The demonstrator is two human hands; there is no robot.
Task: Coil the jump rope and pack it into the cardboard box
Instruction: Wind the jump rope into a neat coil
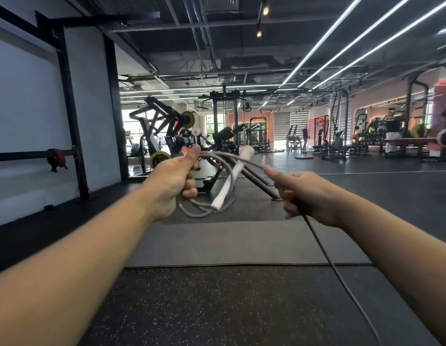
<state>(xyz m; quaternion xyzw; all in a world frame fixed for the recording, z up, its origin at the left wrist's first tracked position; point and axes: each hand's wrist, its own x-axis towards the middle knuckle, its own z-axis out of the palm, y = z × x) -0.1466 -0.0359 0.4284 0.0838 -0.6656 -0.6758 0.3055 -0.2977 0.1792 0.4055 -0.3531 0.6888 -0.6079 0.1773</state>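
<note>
My left hand [173, 182] is raised at chest height and grips a few loops of the grey jump rope [204, 208]. One white handle [231, 179] hangs slanted across those loops. A strand runs from the coil to my right hand [306, 196], which pinches it. From that hand the rope's tail [341, 275] drops down towards the lower right edge of the view. The second handle and the cardboard box are not in view.
I stand on dark speckled rubber flooring with a grey mat [241, 243] ahead. Weight machines [167, 136] and a bench frame [254, 181] stand beyond the mat. A white wall with a black rack [72, 116] is at the left. People are far off at the right.
</note>
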